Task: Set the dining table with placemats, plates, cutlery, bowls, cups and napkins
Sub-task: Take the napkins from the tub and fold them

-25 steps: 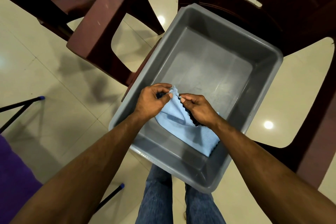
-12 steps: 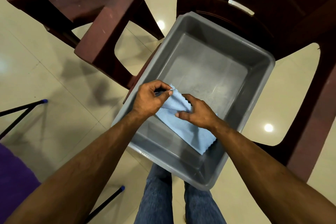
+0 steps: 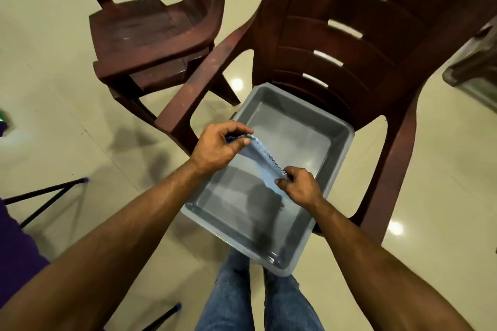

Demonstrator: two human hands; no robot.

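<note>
Cream tiled floor [image 3: 67, 88] under everything, glossy with light spots. Big dark-red plastic armchair [image 3: 349, 35] straight ahead, slotted back; a second dark-red chair [image 3: 150, 43] to its left, just beside its armrest. Grey plastic tub [image 3: 333, 164] sits on the armchair seat, near end overhanging the seat edge above the person's jeans [image 3: 258, 295]. Black stand legs with blue tips [image 3: 48, 191] on the floor at left. Light blue napkin [image 3: 258, 161], zigzag-cut edge, held up over the tub's interior, stretched taut on a diagonal between both hands; its body hangs below that edge, clear of the tub floor as far as I can tell. Left hand [image 3: 217, 148] grip: thumb and curled fingers pinching the upper-left corner, over the tub's left rim. Right hand [image 3: 300, 185] grip: fingers curled, pinching the lower-right corner, nearer the tub's right wall. Napkin spans the gap between the two grips.
</note>
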